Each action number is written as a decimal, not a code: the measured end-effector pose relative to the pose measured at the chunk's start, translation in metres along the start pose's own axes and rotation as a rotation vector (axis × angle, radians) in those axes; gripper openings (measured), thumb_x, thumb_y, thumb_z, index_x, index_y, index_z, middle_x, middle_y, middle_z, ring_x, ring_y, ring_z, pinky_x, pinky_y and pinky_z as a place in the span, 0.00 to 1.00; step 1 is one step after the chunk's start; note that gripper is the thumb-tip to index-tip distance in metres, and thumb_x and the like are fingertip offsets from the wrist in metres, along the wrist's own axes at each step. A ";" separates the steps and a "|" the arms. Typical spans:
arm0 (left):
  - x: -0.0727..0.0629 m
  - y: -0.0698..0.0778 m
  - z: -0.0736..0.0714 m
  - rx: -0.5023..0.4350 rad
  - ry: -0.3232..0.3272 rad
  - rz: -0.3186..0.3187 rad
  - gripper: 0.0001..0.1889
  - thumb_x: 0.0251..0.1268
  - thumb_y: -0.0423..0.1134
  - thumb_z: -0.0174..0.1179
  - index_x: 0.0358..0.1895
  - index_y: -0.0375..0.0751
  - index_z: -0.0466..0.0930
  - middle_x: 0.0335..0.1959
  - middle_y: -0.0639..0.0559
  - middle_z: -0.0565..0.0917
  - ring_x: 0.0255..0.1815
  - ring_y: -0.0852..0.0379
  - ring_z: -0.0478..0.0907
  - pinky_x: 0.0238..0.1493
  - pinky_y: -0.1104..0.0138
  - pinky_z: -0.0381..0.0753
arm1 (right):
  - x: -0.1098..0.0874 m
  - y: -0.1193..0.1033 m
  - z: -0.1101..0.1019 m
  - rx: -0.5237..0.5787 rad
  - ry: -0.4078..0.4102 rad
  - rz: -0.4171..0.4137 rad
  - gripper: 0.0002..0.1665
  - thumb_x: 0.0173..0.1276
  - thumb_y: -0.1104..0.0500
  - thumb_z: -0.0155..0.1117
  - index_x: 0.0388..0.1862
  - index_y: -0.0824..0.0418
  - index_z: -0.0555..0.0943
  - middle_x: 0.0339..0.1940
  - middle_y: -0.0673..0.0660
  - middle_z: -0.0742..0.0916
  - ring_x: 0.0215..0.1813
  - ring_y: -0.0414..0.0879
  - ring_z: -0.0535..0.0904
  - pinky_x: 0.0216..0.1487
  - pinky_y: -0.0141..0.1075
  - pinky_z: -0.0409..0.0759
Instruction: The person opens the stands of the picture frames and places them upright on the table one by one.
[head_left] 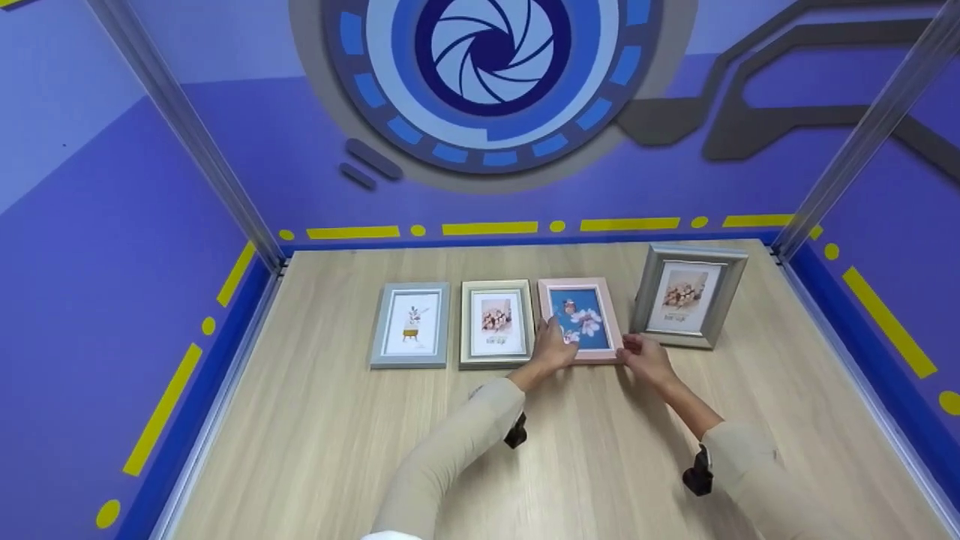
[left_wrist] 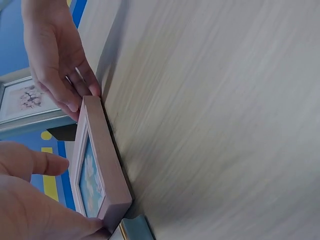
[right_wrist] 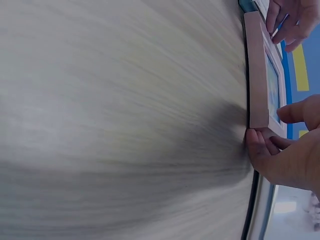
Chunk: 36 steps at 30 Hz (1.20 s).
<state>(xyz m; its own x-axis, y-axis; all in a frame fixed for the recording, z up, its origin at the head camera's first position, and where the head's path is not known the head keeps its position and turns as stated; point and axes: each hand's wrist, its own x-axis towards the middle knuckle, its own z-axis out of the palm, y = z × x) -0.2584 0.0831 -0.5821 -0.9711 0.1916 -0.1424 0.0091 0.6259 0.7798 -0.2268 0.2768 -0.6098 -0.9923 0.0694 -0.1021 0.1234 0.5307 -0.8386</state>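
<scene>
A pink photo frame [head_left: 607, 319] with a blue flower picture lies face up on the table. My left hand [head_left: 554, 346] is at its left side, fingers against the edge and thumb spread over the picture. At the lower right corner, the fingertips of my right hand [head_left: 646, 358] touch the frame's side; in the right wrist view the thumb [right_wrist: 292, 112] overlaps the picture. Close on the left lies a champagne-coloured photo frame [head_left: 497, 361], its corner just beside the pink one in the left wrist view.
A grey-blue photo frame [head_left: 409, 364] lies at the row's left end. At the back right, a larger silver-grey photo frame [head_left: 715, 319] stands tilted back beside my right hand. Patterned purple walls [head_left: 480, 206] enclose the wooden table [head_left: 315, 435] at the back and sides.
</scene>
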 end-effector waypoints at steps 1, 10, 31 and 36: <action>0.000 0.000 0.000 -0.005 0.010 -0.010 0.37 0.64 0.34 0.60 0.74 0.23 0.59 0.77 0.25 0.61 0.80 0.35 0.59 0.81 0.54 0.60 | 0.001 0.000 0.001 -0.012 0.004 0.003 0.26 0.71 0.67 0.57 0.63 0.85 0.71 0.58 0.80 0.81 0.62 0.69 0.79 0.62 0.48 0.81; -0.009 0.004 0.002 -0.119 0.002 -0.121 0.38 0.62 0.33 0.59 0.74 0.22 0.57 0.75 0.26 0.62 0.75 0.37 0.66 0.77 0.54 0.67 | -0.001 -0.003 0.009 -0.016 -0.001 0.052 0.27 0.73 0.66 0.55 0.65 0.84 0.71 0.61 0.79 0.81 0.65 0.68 0.78 0.69 0.55 0.75; -0.010 0.011 -0.005 -0.404 0.095 -0.240 0.34 0.55 0.29 0.58 0.70 0.37 0.64 0.64 0.34 0.77 0.58 0.47 0.76 0.66 0.57 0.76 | -0.006 -0.010 0.011 -0.023 0.124 0.100 0.23 0.73 0.67 0.56 0.63 0.79 0.75 0.61 0.77 0.82 0.65 0.67 0.77 0.69 0.55 0.74; -0.013 0.015 -0.008 -0.517 0.120 -0.300 0.38 0.53 0.30 0.59 0.73 0.37 0.64 0.71 0.34 0.73 0.67 0.44 0.73 0.71 0.54 0.72 | -0.008 -0.013 0.008 -0.006 0.134 0.126 0.24 0.74 0.66 0.57 0.63 0.79 0.76 0.60 0.76 0.82 0.61 0.64 0.79 0.63 0.47 0.78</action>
<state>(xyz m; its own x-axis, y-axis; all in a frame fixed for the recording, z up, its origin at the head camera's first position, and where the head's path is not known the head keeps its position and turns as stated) -0.2473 0.0839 -0.5642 -0.9338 -0.0420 -0.3553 -0.3567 0.1853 0.9156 -0.2202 0.2627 -0.6027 -0.9597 0.2473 -0.1336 0.2471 0.5157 -0.8204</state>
